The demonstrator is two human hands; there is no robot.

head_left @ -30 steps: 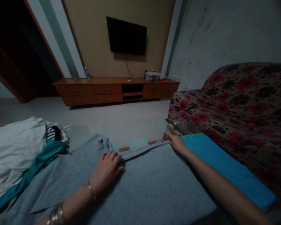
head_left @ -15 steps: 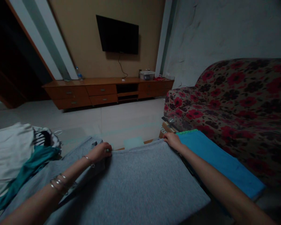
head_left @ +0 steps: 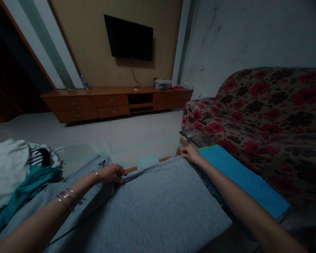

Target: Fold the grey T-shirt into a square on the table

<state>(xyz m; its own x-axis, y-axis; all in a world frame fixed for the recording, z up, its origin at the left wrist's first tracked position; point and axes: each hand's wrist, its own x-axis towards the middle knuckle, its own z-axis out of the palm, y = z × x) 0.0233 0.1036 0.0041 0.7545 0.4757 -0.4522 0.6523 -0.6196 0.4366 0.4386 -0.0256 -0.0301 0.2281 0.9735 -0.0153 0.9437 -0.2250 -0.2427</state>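
A grey garment (head_left: 158, 207), its exact kind unclear, lies spread before me with its far edge running between my hands. My left hand (head_left: 112, 173), with bangles on its wrist, is closed on that edge at the left, where the fabric bunches and folds. At the far right corner my right hand (head_left: 191, 154) pinches the same cloth between thumb and fingers. More grey fabric (head_left: 76, 186) lies loosely to the left, under my left forearm. Brown cardboard (head_left: 131, 170) peeks out past the garment's far edge.
Folded blue cloth (head_left: 239, 179) lies right of my right forearm. To the left are white clothes (head_left: 7, 168) and a teal garment (head_left: 31, 186). A floral sofa (head_left: 265, 102) stands at right. Beyond the tiled floor are a wooden TV cabinet (head_left: 105, 102) and a wall television (head_left: 130, 38).
My left hand has come slightly nearer to me, and the garment's far edge now creases beside it. My right hand keeps its hold on the corner. The view has shifted slightly.
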